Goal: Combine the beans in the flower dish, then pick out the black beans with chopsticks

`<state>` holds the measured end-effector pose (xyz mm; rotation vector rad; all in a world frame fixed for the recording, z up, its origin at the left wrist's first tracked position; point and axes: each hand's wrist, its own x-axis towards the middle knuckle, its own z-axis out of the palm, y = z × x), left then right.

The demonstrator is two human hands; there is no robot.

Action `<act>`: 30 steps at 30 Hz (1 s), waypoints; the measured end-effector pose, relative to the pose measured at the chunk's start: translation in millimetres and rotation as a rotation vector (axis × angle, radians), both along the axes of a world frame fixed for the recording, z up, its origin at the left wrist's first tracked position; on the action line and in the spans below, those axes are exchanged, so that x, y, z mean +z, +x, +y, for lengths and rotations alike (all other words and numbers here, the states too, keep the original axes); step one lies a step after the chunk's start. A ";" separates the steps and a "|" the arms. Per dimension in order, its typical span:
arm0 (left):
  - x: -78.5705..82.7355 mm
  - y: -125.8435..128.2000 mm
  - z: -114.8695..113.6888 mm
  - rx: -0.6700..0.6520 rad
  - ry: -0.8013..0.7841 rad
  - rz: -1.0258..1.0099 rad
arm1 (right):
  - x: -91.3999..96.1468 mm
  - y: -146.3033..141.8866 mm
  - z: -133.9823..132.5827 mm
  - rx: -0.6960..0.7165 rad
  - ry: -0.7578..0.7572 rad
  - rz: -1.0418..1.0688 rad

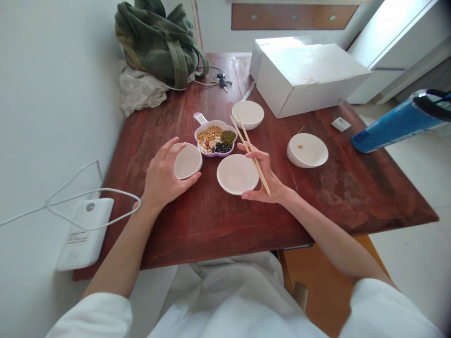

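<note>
My left hand (164, 173) curves round the left white bowl (188, 162), fingers at its far rim and thumb at the near side. A pair of wooden chopsticks (259, 170) is held in my right hand (266, 180), tips pointing up and away. The thumb and fingers of that hand also reach round the middle white bowl (237, 173), close to its right rim. Just behind these two bowls sits a purple-rimmed divided dish (201, 119) with yellow kernels, green beans, black beans and peanuts in separate compartments. Both bowls near my hands look bare inside.
Another white bowl (248, 112) stands behind the dish. To the right, a white bowl (310, 151) has a small yellowish bit inside. Beyond are a white box (306, 80), keys (222, 82) and a green bag (158, 42). A blue bottle (398, 122) stands right; a white power bank (86, 234) with cable lies left.
</note>
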<state>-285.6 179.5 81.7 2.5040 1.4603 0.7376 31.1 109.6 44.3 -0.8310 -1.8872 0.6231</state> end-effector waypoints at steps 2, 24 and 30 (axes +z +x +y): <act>0.4 1.0 -0.3 0.026 -0.007 0.008 | -0.2 -3.9 -1.4 0.083 -0.054 0.083; -15.0 33.2 -37.7 -0.322 0.214 -0.334 | -16.3 -3.1 9.5 0.011 -0.066 0.068; -28.3 44.8 -46.0 -0.527 -0.015 -0.488 | -13.7 -1.6 9.4 -0.195 -0.115 0.271</act>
